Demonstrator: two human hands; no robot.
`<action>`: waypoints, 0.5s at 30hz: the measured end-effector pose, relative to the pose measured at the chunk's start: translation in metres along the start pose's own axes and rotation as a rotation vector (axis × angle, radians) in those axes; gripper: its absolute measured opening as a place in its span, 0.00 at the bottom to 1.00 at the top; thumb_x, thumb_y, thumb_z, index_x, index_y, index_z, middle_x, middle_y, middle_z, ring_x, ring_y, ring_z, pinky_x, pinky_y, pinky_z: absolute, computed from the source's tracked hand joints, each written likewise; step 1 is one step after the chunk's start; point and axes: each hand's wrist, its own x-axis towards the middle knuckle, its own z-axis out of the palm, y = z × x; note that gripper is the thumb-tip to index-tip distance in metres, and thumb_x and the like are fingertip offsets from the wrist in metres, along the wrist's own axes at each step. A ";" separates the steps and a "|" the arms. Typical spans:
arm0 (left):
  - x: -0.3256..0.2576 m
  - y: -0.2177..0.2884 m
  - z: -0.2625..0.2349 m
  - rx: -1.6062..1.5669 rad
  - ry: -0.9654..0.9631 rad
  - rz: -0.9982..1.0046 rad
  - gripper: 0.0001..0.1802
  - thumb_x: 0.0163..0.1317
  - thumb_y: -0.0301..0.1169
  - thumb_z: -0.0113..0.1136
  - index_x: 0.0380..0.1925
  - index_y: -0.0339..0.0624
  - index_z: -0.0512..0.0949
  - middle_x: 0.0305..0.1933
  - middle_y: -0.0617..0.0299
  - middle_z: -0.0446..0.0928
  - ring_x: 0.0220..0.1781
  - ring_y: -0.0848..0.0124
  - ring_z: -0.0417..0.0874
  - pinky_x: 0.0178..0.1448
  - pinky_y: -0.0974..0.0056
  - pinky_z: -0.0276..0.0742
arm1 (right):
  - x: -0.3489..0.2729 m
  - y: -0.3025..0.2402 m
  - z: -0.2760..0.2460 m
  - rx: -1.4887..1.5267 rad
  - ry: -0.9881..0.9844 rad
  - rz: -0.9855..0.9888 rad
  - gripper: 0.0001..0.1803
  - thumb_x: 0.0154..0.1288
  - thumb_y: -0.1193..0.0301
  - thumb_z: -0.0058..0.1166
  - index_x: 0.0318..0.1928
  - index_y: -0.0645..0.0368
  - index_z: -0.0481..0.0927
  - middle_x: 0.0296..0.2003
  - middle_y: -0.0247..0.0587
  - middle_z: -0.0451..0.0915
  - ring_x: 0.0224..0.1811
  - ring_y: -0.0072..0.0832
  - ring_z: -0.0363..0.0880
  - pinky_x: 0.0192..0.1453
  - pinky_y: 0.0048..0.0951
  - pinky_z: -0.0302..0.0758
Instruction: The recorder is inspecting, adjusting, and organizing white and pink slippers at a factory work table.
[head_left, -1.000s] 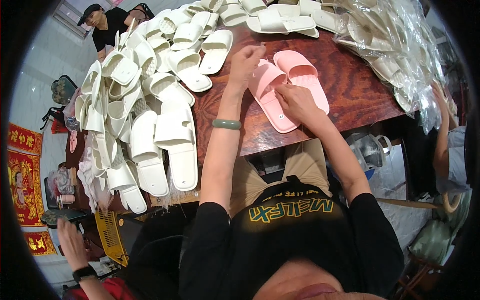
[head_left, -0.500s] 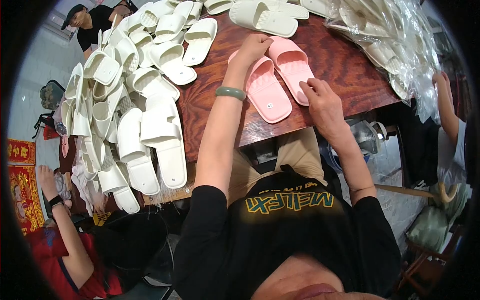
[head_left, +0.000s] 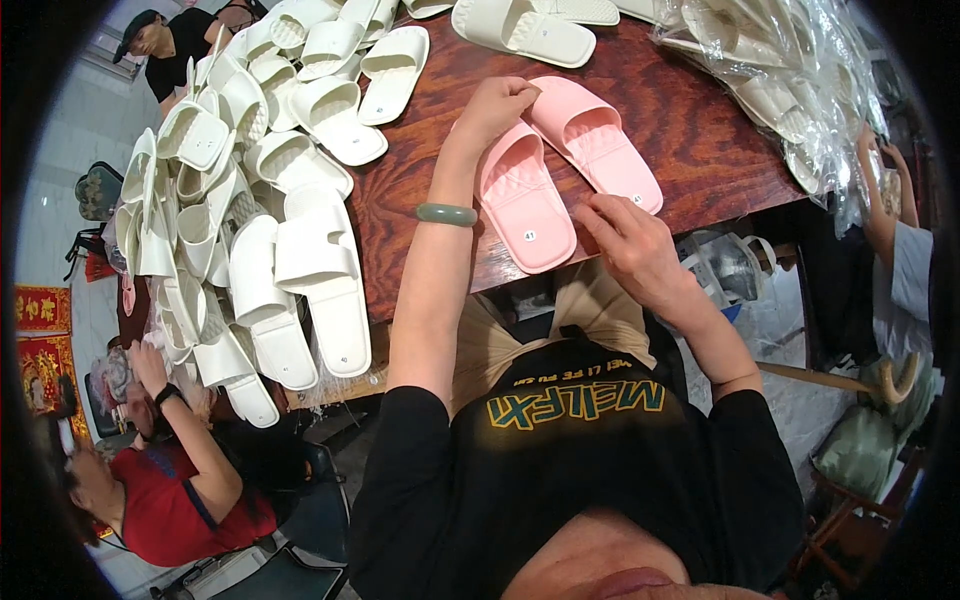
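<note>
Two pink slide sandals lie side by side on the dark red wooden table. My left hand rests with curled fingers on the toe end of the left pink sandal. My right hand is at the near table edge, fingers touching the heel area between that sandal and the right pink sandal. A green bangle is on my left wrist.
A large heap of white slide sandals covers the table's left side. Bagged sandals in clear plastic pile at the right. A person in red sits lower left, another in black at top left, an arm at right.
My right hand has slid back to the heel ends of the pink sandals. My left hand stays at the toe end. The person in red has come further into view at lower left.
</note>
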 end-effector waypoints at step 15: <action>0.018 -0.018 -0.005 -0.145 0.132 -0.001 0.12 0.59 0.29 0.54 0.36 0.32 0.80 0.31 0.61 0.80 0.32 0.76 0.76 0.38 0.71 0.73 | 0.055 0.108 0.045 0.094 -0.046 0.019 0.10 0.54 0.79 0.49 0.38 0.61 0.76 0.38 0.43 0.76 0.41 0.42 0.76 0.40 0.37 0.76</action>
